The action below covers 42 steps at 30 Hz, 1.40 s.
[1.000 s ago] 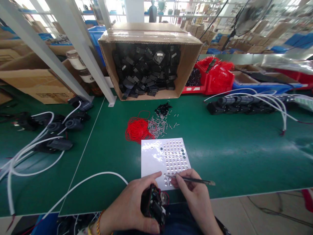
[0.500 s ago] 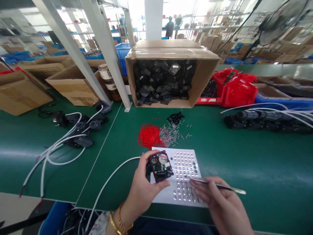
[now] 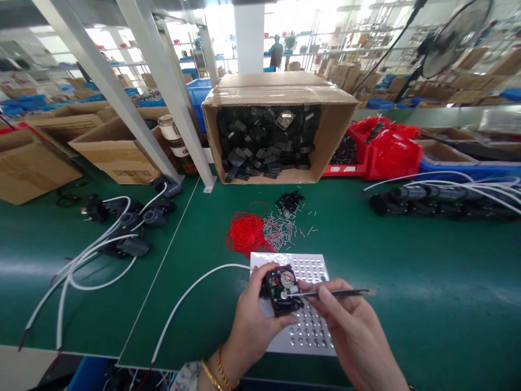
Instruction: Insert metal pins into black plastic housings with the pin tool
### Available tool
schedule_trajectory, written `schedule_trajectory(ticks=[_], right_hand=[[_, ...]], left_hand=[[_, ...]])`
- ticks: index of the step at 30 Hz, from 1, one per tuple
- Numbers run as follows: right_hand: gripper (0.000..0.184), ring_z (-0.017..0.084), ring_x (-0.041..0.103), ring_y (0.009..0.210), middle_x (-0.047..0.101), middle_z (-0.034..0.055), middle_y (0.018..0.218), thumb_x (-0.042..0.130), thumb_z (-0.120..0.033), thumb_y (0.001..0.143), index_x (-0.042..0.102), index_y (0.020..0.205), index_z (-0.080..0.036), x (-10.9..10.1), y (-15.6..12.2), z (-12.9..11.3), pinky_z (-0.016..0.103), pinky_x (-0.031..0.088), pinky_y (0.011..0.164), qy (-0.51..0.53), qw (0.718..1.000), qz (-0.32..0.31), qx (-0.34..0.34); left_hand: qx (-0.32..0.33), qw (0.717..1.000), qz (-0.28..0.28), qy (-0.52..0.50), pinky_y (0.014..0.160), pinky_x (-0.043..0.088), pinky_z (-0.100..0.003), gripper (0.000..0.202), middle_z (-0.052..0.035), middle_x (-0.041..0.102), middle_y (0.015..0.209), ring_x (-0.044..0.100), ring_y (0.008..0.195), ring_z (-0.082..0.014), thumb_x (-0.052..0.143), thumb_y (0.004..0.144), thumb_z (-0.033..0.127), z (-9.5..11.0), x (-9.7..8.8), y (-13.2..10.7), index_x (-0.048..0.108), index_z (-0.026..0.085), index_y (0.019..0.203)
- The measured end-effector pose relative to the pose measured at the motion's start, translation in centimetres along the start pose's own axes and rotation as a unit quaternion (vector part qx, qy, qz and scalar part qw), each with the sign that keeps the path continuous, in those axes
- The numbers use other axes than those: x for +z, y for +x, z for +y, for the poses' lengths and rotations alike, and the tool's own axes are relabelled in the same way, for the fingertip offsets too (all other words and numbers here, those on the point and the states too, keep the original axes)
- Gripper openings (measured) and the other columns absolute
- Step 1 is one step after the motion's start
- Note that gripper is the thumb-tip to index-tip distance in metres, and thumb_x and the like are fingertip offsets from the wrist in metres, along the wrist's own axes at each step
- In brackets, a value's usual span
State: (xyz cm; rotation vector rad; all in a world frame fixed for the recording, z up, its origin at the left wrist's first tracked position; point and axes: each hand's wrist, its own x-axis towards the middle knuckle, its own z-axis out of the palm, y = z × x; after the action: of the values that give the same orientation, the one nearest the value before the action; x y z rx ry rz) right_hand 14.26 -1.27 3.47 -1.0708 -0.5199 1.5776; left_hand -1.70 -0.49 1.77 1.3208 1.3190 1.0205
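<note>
Two curled grips: my left hand (image 3: 253, 319) holds the boxy black casing (image 3: 278, 289) open-side-up for slim metal tweezers (image 3: 349, 293) in my right hand (image 3: 345, 315).

This is a factory workshop: tweezers (image 3: 352, 292) in use over a long green counter (image 3: 195, 320), scattered metal bits (image 3: 280, 231), a carton (image 3: 280, 87) of black parts (image 3: 262, 146). Stacked boxes (image 3: 345, 76) fill the far right, near a big fan (image 3: 456, 41).

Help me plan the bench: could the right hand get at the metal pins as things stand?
Probably yes: only the flat sheet and table seem between the right hand and the metal pins, though it holds tweezers at the open device.
</note>
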Motion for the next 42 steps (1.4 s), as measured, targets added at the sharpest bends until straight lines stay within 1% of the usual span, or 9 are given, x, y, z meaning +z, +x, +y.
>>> schedule_trajectory(ticks=[5, 8, 12, 19, 28, 32, 36, 40, 42], right_hand=[[0.025, 0.023, 0.064, 0.086, 0.070, 0.0102, 0.089, 0.079, -0.038, 0.069, 0.064, 0.074, -0.018, 0.2, 0.1, -0.5, 0.031, 0.052, 0.074, -0.010, 1.000, 0.012, 0.002], [0.024, 0.022, 0.064, 0.085, 0.071, 0.0100, 0.088, 0.078, -0.037, 0.070, 0.064, 0.074, -0.018, 0.2, 0.2, -0.4, 0.029, 0.051, 0.074, -0.020, 1.000, 0.010, 0.000], [0.023, 0.024, 0.064, 0.087, 0.070, 0.0092, 0.090, 0.077, -0.037, 0.072, 0.064, 0.076, -0.019, 0.2, 0.2, -0.2, 0.031, 0.051, 0.074, -0.021, 1.000, 0.001, -0.002], [0.023, 0.023, 0.062, 0.090, 0.070, 0.0089, 0.091, 0.077, -0.038, 0.072, 0.065, 0.075, -0.019, 0.2, 0.2, 0.1, 0.031, 0.047, 0.079, -0.065, 0.997, 0.017, -0.039], [0.022, 0.022, 0.062, 0.089, 0.070, 0.0079, 0.093, 0.075, -0.038, 0.074, 0.065, 0.078, -0.020, 0.1, 0.3, 0.2, 0.031, 0.047, 0.078, -0.061, 0.998, 0.011, -0.031], [0.021, 0.020, 0.062, 0.086, 0.070, 0.0063, 0.089, 0.076, -0.037, 0.074, 0.065, 0.078, -0.020, 0.1, 0.2, 0.1, 0.028, 0.048, 0.076, -0.058, 0.998, 0.009, -0.033], [0.021, 0.020, 0.062, 0.089, 0.070, 0.0063, 0.090, 0.076, -0.037, 0.074, 0.065, 0.078, -0.020, 0.1, 0.1, 0.2, 0.028, 0.048, 0.077, -0.062, 0.997, 0.012, -0.042], [0.021, 0.021, 0.063, 0.090, 0.070, 0.0073, 0.091, 0.075, -0.037, 0.076, 0.065, 0.079, -0.020, 0.1, 0.2, 0.2, 0.028, 0.049, 0.077, -0.073, 0.996, 0.009, -0.047], [0.021, 0.021, 0.063, 0.090, 0.070, 0.0077, 0.091, 0.074, -0.038, 0.076, 0.065, 0.079, -0.019, 0.0, 0.4, 0.3, 0.028, 0.049, 0.078, -0.085, 0.995, 0.007, -0.052]], left_hand=[[0.004, 1.000, 0.000, 0.009, 0.098, 0.041, -0.037, 0.080, -0.0013, 0.058, 0.118, 0.054, 0.111, -0.0239, 0.082, 0.051, -0.001, -0.3, 0.2, 0.0, 0.048, 0.026, 0.118], [0.004, 1.000, -0.002, 0.010, 0.098, 0.041, -0.036, 0.080, -0.0011, 0.058, 0.119, 0.054, 0.111, -0.0234, 0.082, 0.051, -0.001, -0.2, 0.3, 0.0, 0.048, 0.026, 0.119], [-0.004, 1.000, -0.002, 0.006, 0.097, 0.041, -0.035, 0.080, -0.0010, 0.058, 0.118, 0.054, 0.111, -0.0229, 0.082, 0.051, -0.003, -0.1, 0.3, 0.0, 0.048, 0.026, 0.118], [0.000, 1.000, -0.003, 0.007, 0.098, 0.040, -0.037, 0.077, -0.0018, 0.059, 0.118, 0.054, 0.111, -0.0248, 0.083, 0.052, 0.001, 0.0, 0.2, 0.1, 0.049, 0.025, 0.117], [0.010, 1.000, -0.004, 0.005, 0.099, 0.040, -0.037, 0.077, -0.0004, 0.059, 0.118, 0.054, 0.111, -0.0238, 0.084, 0.053, 0.002, -0.3, 0.2, 0.1, 0.049, 0.027, 0.117], [0.013, 1.000, -0.004, 0.007, 0.102, 0.038, -0.040, 0.077, -0.0011, 0.059, 0.119, 0.053, 0.112, -0.0248, 0.084, 0.054, 0.004, -0.4, 0.1, 0.1, 0.048, 0.027, 0.118], [0.014, 1.000, -0.004, 0.012, 0.101, 0.039, -0.041, 0.078, -0.0025, 0.058, 0.120, 0.053, 0.112, -0.0259, 0.084, 0.053, 0.003, -0.4, 0.1, 0.0, 0.048, 0.026, 0.118], [0.025, 0.999, 0.004, 0.024, 0.103, 0.038, -0.044, 0.081, -0.0032, 0.055, 0.123, 0.050, 0.116, -0.0269, 0.083, 0.055, 0.004, -1.2, 0.3, -0.2, 0.044, 0.027, 0.123], [0.051, 0.998, 0.022, 0.015, 0.103, 0.038, -0.045, 0.086, -0.0047, 0.050, 0.129, 0.047, 0.120, -0.0275, 0.082, 0.058, 0.006, -2.1, 0.5, -0.3, 0.038, 0.029, 0.128]])
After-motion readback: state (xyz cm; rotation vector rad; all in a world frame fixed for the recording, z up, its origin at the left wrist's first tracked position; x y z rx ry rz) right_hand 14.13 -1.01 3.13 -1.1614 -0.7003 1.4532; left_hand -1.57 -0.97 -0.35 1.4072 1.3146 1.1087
